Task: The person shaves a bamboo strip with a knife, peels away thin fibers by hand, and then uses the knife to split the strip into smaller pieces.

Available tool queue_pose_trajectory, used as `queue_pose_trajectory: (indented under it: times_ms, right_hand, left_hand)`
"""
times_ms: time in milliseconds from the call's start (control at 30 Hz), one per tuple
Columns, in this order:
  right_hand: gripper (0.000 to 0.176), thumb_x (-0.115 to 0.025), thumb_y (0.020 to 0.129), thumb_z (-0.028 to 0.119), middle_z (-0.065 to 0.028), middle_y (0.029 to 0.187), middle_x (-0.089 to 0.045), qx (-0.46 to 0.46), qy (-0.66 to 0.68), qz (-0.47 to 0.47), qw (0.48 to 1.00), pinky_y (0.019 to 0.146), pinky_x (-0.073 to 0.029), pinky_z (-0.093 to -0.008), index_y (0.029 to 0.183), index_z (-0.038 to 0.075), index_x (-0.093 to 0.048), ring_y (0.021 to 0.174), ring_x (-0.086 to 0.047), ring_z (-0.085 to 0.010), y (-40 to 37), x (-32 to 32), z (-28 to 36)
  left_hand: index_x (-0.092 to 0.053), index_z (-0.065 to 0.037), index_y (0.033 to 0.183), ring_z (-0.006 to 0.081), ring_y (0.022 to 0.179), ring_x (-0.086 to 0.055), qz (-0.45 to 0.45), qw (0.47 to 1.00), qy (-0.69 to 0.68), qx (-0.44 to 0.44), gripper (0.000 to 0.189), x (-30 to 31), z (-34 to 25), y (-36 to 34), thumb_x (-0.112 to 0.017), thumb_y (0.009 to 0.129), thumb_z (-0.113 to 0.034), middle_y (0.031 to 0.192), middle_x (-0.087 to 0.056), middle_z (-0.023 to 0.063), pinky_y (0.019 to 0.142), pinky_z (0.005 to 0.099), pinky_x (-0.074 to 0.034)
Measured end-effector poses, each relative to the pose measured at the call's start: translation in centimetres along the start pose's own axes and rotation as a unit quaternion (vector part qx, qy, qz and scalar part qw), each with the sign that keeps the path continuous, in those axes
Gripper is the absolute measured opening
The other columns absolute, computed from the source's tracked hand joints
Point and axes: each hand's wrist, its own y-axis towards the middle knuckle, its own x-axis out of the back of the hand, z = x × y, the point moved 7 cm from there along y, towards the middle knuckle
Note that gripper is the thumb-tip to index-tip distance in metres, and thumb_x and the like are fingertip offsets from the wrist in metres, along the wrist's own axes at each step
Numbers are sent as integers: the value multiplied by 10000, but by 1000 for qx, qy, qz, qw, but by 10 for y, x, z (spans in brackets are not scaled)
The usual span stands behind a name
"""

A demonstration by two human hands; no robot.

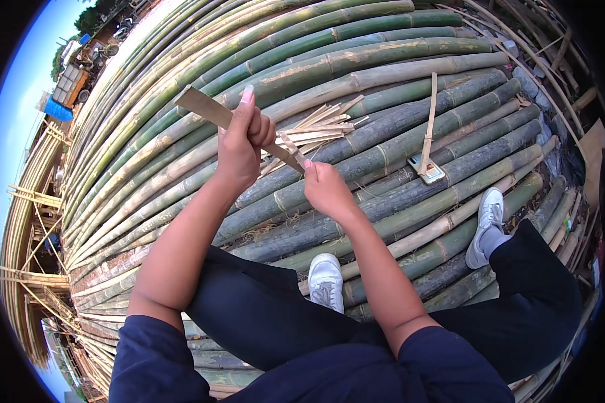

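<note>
A person's left hand (pixel 242 142) is gripping a long flat piece (pixel 204 107) mid-length, fingers curled tight, while the right hand (pixel 329 192) is holding its lower end, presumably steadying it; it is slanting above bamboo poles (pixel 410 49) where pale slivers (pixel 321 126) are lying.

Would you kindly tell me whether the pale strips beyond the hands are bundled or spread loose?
Spread loose: the pale strips lie fanned at differing angles on the bamboo poles, with no tie visible.

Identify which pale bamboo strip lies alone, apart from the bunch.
The long strip whose lower end overlaps the phone; the others crowd together in the bunch beyond the right hand.
</note>
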Motion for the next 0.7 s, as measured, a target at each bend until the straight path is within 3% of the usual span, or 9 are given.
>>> queue_pose_trajectory:
  times_ms: [100,200,267,367,500,567,600,633,700]
  right_hand:
    - [440,-370,1000,280,-294,782,-615,37,-31,-42,998,765,-455,-521,816,-55,-589,830,-597,-478,9,-13,-23]
    - [436,-387,993,269,-301,866,-636,-3,-129,-48,991,830,-460,-526,861,-67,-632,899,-603,-470,23,-33,-100]
    - [460,-394,989,283,-308,939,-644,-94,-195,85,973,882,-459,-518,912,-86,-657,948,-604,-466,13,-56,-147]
    - [475,-384,989,293,-318,986,-638,-138,-145,38,979,904,-453,-513,943,-84,-668,983,-604,-461,9,-52,-146]
    - [517,-368,989,326,-312,909,-647,-170,-31,6,985,816,-487,-489,904,-99,-649,891,-634,-441,22,-14,-126]
    - [521,-360,988,350,-250,819,-662,-212,-30,38,976,722,-507,-453,891,-74,-647,772,-661,-374,20,12,-107]
    - [453,-478,962,377,-165,729,-647,-240,-20,17,970,640,-503,-390,880,-32,-656,661,-644,-249,25,20,-116]
    - [453,-478,962,377,-165,729,-647,-243,-20,16,970,640,-503,-390,880,-32,-656,661,-644,-249,25,26,-123]
    - [393,-640,891,385,-93,701,-639,-9,40,-16,999,616,-480,-337,878,-8,-655,635,-589,-161,32,40,-98]
  left_hand:
    - [-253,-162,570,107,454,-151,-33,999,-33,-12,485,-1,2,-1,-471,979,-307,475,-170,-41,494,295,-201]
    - [-248,-159,561,104,433,-159,1,999,-38,-28,493,-5,4,-1,-483,972,-296,464,-174,-37,475,299,-197]
    - [-234,-157,551,104,412,-167,12,999,5,34,506,-10,18,-7,-484,970,-291,454,-173,-32,457,301,-194]
    - [-220,-158,543,106,398,-171,16,997,-30,64,514,0,47,-8,-477,971,-282,449,-168,-29,448,301,-193]
    - [-203,-162,538,117,411,-166,29,995,-43,80,521,1,24,3,-460,974,-284,444,-162,-31,471,301,-215]
    - [-214,-147,542,122,413,-195,35,994,-62,78,525,3,25,-1,-497,967,-267,454,-190,-17,464,308,-213]
    - [-213,-147,543,123,417,-194,32,995,-54,76,526,3,27,-3,-497,969,-269,454,-192,-18,470,308,-220]
    - [-212,-147,545,124,420,-194,27,996,-47,75,527,3,29,-4,-496,971,-272,455,-194,-20,476,308,-226]
    - [-215,-148,549,128,429,-192,13,995,-55,81,518,2,31,-2,-490,972,-267,457,-197,-22,483,313,-231]
